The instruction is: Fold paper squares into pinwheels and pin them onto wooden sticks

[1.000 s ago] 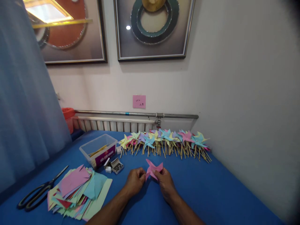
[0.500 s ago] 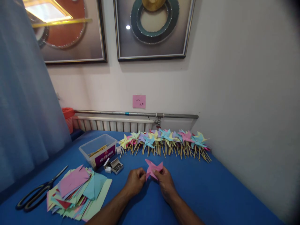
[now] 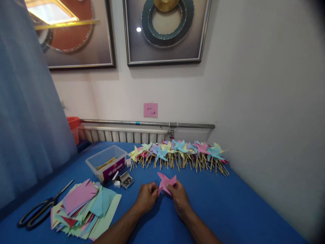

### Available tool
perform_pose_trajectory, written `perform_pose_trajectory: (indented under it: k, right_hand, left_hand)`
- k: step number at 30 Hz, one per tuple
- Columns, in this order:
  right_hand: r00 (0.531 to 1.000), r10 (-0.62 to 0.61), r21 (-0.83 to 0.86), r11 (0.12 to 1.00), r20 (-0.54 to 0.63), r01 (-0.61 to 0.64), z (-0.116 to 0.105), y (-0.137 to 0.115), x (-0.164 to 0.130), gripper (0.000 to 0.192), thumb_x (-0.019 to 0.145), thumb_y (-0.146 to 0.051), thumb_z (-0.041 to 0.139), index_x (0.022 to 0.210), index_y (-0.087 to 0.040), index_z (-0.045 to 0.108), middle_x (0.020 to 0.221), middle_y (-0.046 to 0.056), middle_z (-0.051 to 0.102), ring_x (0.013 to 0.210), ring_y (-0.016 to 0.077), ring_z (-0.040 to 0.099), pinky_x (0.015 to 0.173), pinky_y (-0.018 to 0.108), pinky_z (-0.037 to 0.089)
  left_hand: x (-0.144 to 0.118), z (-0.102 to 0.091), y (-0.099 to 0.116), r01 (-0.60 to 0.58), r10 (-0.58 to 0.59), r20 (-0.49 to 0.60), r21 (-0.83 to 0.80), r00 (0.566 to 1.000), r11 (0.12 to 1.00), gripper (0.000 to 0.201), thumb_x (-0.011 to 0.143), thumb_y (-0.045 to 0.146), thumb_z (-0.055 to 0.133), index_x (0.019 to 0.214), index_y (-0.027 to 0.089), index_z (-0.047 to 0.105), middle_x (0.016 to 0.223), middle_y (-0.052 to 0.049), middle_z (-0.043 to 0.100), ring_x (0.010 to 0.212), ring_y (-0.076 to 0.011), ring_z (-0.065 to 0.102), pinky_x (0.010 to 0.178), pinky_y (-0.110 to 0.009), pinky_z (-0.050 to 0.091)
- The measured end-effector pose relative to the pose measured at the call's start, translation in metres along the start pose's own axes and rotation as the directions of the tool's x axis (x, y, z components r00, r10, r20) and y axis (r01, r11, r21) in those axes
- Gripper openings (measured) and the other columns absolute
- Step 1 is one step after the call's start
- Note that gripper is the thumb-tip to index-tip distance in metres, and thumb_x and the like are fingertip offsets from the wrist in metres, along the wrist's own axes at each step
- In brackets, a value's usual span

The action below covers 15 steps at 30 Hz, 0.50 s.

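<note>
A pink paper pinwheel (image 3: 165, 182) with folded blades is held up between my hands, above the blue table cover. My right hand (image 3: 179, 198) is closed on it, with the thumb pressed near its centre. At its lower left blade, the fingers of my left hand (image 3: 148, 196) are pinched together, touching the blade's edge. Whether a pin or stick is also in my fingers cannot be made out. Ahead and to the left lies a small opened box of metal pins (image 3: 127, 180), with a small white box (image 3: 117, 184) beside it.
Many finished pinwheels on sticks (image 3: 179, 152) lie in a row at the back. A clear plastic tub (image 3: 106, 163) holds thin sticks. Black-handled scissors (image 3: 45, 206) lie left of a pile of coloured paper (image 3: 83, 206). A pipe and radiator (image 3: 127, 132) run along the wall.
Almost nothing differs. The pinwheel's lower left blade has shifted very slightly at my left fingertips; both hands stay in the same place.
</note>
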State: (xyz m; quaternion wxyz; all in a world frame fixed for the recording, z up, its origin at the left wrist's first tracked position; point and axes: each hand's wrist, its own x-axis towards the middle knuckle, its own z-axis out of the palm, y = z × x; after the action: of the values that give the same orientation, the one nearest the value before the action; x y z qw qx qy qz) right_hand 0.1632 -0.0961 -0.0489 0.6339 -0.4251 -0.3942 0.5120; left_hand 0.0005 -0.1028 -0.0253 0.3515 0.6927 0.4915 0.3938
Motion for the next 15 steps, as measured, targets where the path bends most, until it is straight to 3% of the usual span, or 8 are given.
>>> perform_pose_trajectory:
  k: [6,15]
  right_hand:
    - [0.999,0.019,0.032,0.999,0.029,-0.020,-0.0003,0.0004,-0.0006,0.040,0.064,-0.043,0.085,0.091,-0.018,0.069,0.080,0.003,0.075,0.071,0.0205,0.068,0.067,0.030,0.054]
    - [0.999,0.027,0.048,0.998,0.040,-0.029,-0.0019,0.0023,0.0013,0.037,0.064,-0.042,0.086,0.085,-0.017,0.070,0.074,0.001,0.073,0.062,0.0160,0.063,0.061,0.027,0.050]
  left_hand:
    - [-0.0008,0.0000,0.0008,-0.018,0.018,-0.011,-0.015,1.000,1.000,0.016,0.078,0.021,0.048,0.062,0.019,0.050,0.057,0.004,0.047,0.059,-0.0116,0.042,0.058,-0.025,0.029]
    - [-0.0007,-0.0015,0.0019,-0.038,0.038,0.021,0.002,0.999,0.999,0.018,0.079,0.021,0.048,0.062,0.019,0.049,0.057,0.005,0.046,0.059,-0.0113,0.041,0.058,-0.024,0.029]
